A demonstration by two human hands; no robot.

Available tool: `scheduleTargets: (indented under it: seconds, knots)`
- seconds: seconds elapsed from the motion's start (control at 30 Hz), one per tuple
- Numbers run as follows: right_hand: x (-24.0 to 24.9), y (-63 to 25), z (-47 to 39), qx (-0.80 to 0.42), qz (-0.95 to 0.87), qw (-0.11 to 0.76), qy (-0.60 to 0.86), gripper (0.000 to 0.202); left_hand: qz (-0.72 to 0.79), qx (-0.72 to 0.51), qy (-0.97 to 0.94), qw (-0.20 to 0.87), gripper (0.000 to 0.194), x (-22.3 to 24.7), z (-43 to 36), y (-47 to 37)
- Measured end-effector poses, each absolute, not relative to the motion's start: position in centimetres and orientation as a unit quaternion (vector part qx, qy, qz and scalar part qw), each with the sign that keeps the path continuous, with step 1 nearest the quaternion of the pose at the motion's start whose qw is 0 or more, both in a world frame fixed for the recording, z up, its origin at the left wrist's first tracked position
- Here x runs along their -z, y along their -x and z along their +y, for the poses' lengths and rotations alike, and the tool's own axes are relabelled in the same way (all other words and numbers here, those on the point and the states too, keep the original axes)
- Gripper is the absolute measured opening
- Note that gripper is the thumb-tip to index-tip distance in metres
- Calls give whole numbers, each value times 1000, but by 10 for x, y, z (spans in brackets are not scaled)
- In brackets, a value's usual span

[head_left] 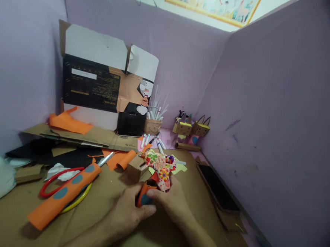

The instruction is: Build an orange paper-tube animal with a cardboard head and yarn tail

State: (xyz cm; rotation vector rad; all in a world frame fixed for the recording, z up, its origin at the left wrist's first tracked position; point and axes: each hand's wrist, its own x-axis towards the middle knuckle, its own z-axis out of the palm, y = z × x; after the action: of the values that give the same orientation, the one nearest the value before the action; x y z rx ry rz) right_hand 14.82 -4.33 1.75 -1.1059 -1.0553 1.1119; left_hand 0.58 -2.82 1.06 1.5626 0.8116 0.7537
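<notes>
My left hand [128, 207] is closed around a short orange paper tube [146, 197] with a blue-grey spot on its side. The tube's open end faces up and away from me. My right hand [177, 198] is wrapped at the handle of a flower-patterned hot glue gun [162, 168], its thumb lying across the tube. The gun's nozzle points left, and a pale glue stick [181, 162] sticks out of its back. Most of my right fingers are hidden. Just behind the tube stands a small cardboard box [136, 168].
A long orange spotted tube [65, 194] lies over red-and-yellow-handled scissors [107, 158] on the left. Markers [160, 145] and a basket [153, 126] stand behind. A dark flat device [219, 188] lies right, by the wall. A flattened box [92, 81] leans at the back.
</notes>
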Motion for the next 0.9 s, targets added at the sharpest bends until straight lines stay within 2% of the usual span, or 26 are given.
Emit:
scheduleTargets:
  seconds: [0.1, 0.23, 0.33, 0.43, 0.57, 0.77, 0.9]
  knots:
    - [-18, -149, -44, -472, -451, 589, 477, 40, 355, -333, -679, 550, 29, -11, -29, -8]
    - [-19, -162, -42, -415, -454, 599, 512, 31, 351, -365, -679, 531, 35, -8, -21, -4]
    - [-26, -169, -43, -396, -472, 604, 506, 34, 365, -381, -696, 487, 32, -8, -16, 3]
    - [-32, -171, -46, -403, -501, 586, 494, 39, 387, -391, -706, 446, 28, -12, -15, 8]
    - [-30, -169, -49, -399, -517, 557, 513, 35, 417, -413, -704, 400, 27, -19, -11, 15]
    - [-26, -167, -54, -409, -528, 561, 489, 27, 393, -424, -695, 427, 30, -20, 0, 21]
    - [-23, -168, -58, -415, -556, 533, 484, 32, 405, -410, -702, 419, 25, -25, 0, 23]
